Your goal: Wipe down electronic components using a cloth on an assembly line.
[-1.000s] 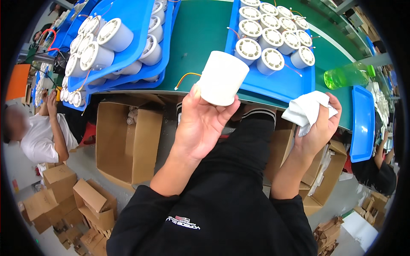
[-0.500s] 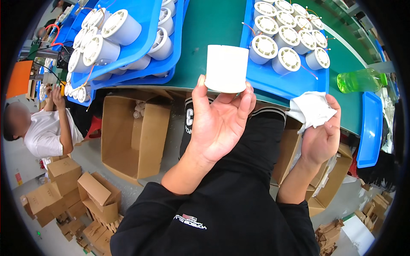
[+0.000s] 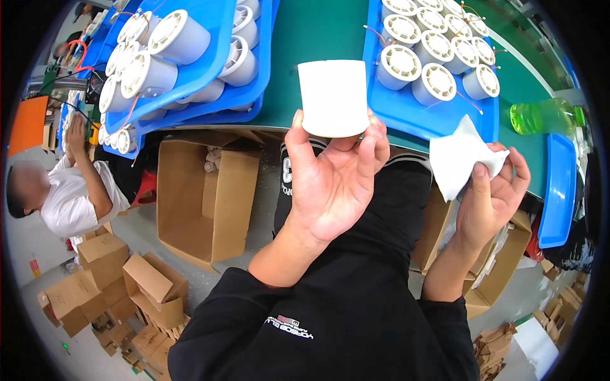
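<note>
In my left hand (image 3: pixel 333 181) I hold up a white cylindrical housing (image 3: pixel 334 95), thumb on its left and fingers on its right at the lower rim. Its smooth side faces me, and its ends are mostly hidden. Off to the right, my right hand (image 3: pixel 492 197) pinches a crumpled white cloth (image 3: pixel 454 159) between thumb and fingers; a corner of it points up. The cloth and the housing are apart. Behind them, a blue tray (image 3: pixel 406 117) on the green table (image 3: pixel 289 82) carries several similar white housings (image 3: pixel 437 82) with slotted round tops and thin wires.
Stacked blue trays (image 3: pixel 222 108) of housings stand at the left. A green bottle (image 3: pixel 540 117) and a small blue tray (image 3: pixel 558 190) are at the right. Open cardboard boxes (image 3: pixel 232 203) sit below the table edge. Another person (image 3: pixel 86 190) sits at far left.
The cloth has been turned and partly unfolded in my right hand, which has shifted slightly right. The housing in my left hand has tilted a little. The view has shifted slightly.
</note>
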The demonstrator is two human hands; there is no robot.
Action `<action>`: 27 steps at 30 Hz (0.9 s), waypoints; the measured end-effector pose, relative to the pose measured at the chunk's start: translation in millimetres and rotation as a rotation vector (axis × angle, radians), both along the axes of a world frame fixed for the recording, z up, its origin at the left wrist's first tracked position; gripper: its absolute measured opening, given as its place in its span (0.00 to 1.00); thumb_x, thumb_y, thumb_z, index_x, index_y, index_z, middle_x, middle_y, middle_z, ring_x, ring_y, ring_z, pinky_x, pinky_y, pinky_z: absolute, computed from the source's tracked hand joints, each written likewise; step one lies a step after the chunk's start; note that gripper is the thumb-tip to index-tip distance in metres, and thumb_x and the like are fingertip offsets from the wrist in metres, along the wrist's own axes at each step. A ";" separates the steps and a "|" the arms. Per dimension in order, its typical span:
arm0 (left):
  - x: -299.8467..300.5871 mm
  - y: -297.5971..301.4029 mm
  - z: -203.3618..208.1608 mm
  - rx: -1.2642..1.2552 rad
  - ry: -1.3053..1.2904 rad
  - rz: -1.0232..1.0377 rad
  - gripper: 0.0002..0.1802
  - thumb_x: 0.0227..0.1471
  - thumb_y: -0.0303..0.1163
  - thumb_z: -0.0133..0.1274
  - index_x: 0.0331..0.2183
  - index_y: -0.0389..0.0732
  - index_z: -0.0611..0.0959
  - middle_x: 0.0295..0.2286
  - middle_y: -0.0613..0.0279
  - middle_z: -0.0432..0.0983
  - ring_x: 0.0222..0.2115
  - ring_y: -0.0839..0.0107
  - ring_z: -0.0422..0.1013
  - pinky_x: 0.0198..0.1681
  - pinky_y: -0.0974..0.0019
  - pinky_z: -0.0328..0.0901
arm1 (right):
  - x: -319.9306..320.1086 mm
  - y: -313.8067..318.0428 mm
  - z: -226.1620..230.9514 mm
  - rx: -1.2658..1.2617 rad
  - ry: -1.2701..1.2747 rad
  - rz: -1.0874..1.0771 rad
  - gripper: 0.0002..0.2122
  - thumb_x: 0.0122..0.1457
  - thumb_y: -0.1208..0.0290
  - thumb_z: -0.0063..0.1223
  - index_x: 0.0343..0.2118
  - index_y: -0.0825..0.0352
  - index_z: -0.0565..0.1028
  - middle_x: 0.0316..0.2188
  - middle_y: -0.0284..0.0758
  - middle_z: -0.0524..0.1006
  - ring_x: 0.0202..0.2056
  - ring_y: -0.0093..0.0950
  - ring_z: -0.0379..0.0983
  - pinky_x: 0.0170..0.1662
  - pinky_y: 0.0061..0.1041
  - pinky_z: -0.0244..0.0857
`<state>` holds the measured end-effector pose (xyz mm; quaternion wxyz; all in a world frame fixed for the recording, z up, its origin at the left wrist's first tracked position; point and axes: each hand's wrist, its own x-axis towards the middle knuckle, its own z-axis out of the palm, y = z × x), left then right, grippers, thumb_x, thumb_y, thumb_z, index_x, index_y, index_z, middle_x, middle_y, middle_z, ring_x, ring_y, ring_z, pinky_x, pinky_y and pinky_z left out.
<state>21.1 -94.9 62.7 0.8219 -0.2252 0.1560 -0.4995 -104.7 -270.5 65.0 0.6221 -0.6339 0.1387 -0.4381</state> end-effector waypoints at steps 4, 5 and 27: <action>-5.7 -3.6 -1.8 -0.037 -0.029 -0.046 0.37 0.47 0.45 0.61 0.50 0.29 0.68 0.45 0.58 0.63 0.48 0.66 0.64 0.52 0.70 0.70 | 24.2 6.1 19.4 -0.587 -0.089 -0.017 0.15 0.46 0.90 0.57 0.38 0.70 0.74 0.41 0.47 0.73 0.41 0.34 0.72 0.44 0.29 0.67; -7.7 -3.6 -0.7 -0.037 -0.026 -0.055 0.37 0.47 0.45 0.61 0.50 0.29 0.68 0.45 0.58 0.63 0.48 0.66 0.64 0.52 0.70 0.70 | 34.6 8.8 29.3 -0.741 -0.117 -0.016 0.15 0.42 0.90 0.59 0.35 0.70 0.76 0.39 0.45 0.74 0.38 0.34 0.73 0.38 0.27 0.70; -21.8 -7.9 8.1 -0.017 -0.032 -0.122 0.39 0.39 0.33 0.68 0.51 0.33 0.69 0.41 0.63 0.62 0.40 0.73 0.64 0.48 0.74 0.72 | 72.4 -20.4 55.5 -0.752 -0.298 0.028 0.18 0.38 0.93 0.55 0.36 0.72 0.77 0.33 0.44 0.76 0.34 0.32 0.74 0.37 0.24 0.69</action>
